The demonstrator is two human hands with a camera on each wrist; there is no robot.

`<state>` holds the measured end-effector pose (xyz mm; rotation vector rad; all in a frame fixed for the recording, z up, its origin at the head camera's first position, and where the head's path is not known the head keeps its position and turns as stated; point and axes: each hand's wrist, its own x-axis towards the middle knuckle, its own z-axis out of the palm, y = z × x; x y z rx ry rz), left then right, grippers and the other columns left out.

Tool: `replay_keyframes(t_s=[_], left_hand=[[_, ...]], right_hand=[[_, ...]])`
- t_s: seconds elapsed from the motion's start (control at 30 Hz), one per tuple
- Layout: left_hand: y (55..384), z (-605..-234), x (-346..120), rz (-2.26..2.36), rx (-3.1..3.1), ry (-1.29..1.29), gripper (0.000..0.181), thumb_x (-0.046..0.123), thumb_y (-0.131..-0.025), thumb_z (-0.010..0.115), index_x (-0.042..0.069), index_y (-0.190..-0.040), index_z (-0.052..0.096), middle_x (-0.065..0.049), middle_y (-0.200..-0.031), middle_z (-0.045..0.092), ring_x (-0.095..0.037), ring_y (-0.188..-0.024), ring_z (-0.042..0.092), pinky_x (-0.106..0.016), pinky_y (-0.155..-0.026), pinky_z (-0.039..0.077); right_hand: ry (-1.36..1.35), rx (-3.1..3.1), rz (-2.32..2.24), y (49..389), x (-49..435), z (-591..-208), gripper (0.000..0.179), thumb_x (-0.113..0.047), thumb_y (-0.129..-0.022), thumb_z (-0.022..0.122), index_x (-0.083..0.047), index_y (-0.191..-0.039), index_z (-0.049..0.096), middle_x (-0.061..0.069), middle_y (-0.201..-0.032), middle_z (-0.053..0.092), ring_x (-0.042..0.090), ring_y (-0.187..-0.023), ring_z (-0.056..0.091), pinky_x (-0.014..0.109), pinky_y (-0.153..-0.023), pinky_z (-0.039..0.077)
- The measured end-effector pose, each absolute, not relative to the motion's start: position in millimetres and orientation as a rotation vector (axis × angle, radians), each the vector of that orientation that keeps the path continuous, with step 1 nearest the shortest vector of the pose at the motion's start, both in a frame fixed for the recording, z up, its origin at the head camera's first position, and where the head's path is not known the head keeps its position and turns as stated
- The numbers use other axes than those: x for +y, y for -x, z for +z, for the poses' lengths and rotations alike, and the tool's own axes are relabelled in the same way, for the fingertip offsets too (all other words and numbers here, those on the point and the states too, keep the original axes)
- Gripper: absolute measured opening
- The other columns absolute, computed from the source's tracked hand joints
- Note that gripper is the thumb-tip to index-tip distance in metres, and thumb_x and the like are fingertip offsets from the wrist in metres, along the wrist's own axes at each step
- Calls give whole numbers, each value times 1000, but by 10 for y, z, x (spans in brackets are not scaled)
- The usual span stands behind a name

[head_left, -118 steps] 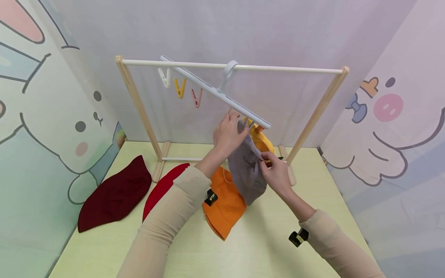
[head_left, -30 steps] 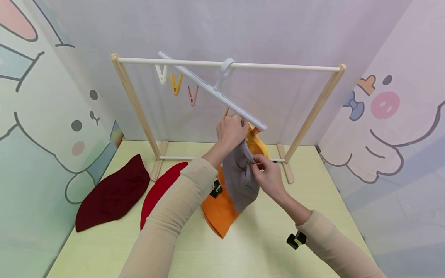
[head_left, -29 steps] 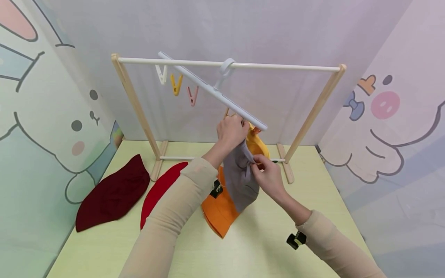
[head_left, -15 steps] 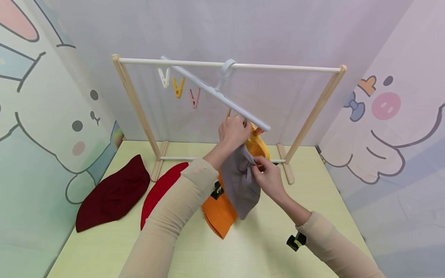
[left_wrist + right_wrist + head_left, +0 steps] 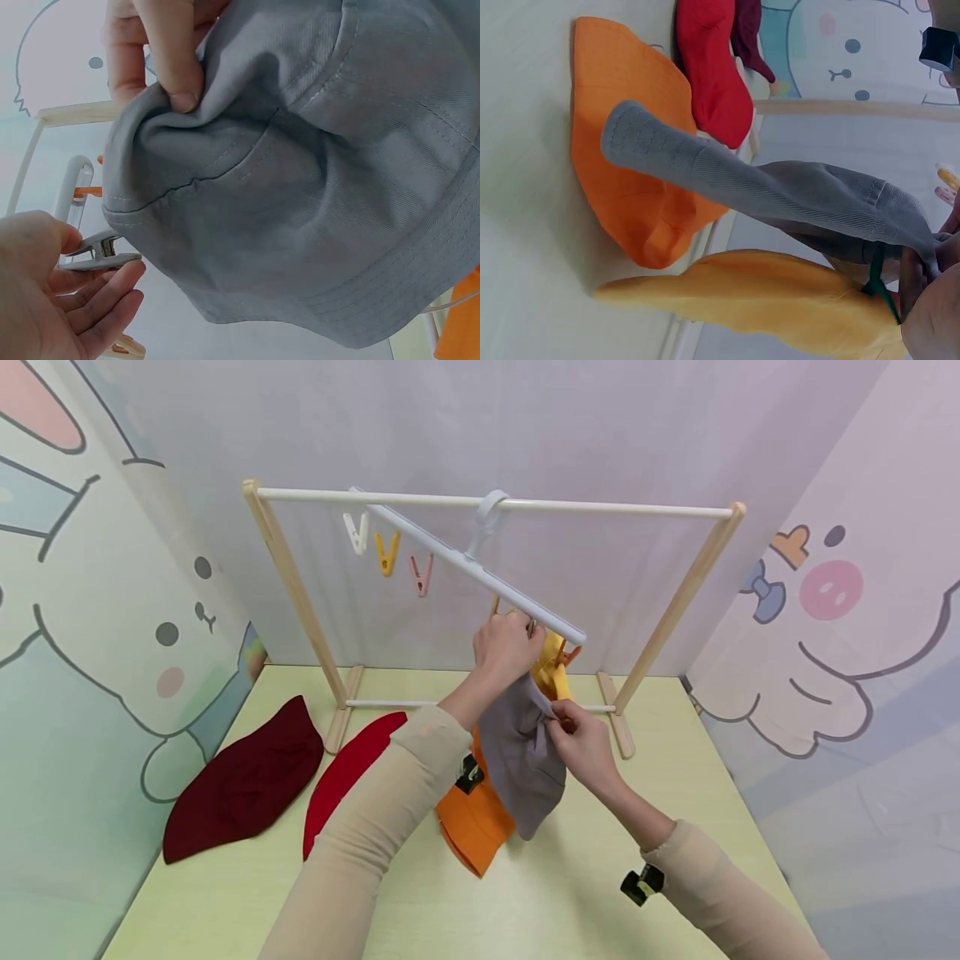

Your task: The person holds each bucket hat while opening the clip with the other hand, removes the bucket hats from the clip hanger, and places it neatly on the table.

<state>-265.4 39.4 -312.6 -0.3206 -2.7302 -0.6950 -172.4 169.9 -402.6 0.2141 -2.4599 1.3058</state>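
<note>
Orange hat lies on bench below the hands; red hat & maroon hat lie off to their left. R hand pinches a fold of grey hat, thumb tight vs. fingers; hat hangs btwn & below the hands. L hand, higher up, holds grey clip btwn thumb & fingers, just beside hat's edge; can't tell if clip grips cloth. Yellow hat hangs just behind hands, w/ orange clip at its edge. Hanger slants above hands, hooked on rail.
</note>
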Motion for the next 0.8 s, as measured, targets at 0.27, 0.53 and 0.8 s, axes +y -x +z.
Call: replay_keyframes(t_s=[0.27,0.53,0.8], left_hand=[[2638,-3132,421,-706,-2717,339,33,36,-91,49,17,-63,48,2,-55,44,-14,-47,40,-25,-43,29],[2612,-3109,441,-730,-2708,350,34,36,-90,50,17,-62,48,2,-54,43,-14,-46,39,-25,-43,28],[2611,-3096,456,-749,-2712,350,34,38,-89,51,17,-63,48,2,-55,42,-14,-47,40,-25,-43,29]], right_hand=[[-214,-2441,1311,1721,1741,-4049,14,-3,-82,62,-5,-94,67,8,-85,68,17,-66,61,21,-58,47],[-164,-2402,1359,1731,1805,-4037,13,-3,-82,62,-5,-93,66,8,-84,67,15,-64,59,17,-57,46],[-106,-2404,1340,1736,1888,-4020,11,-4,-82,62,-6,-91,67,8,-83,67,13,-64,59,15,-57,45]])
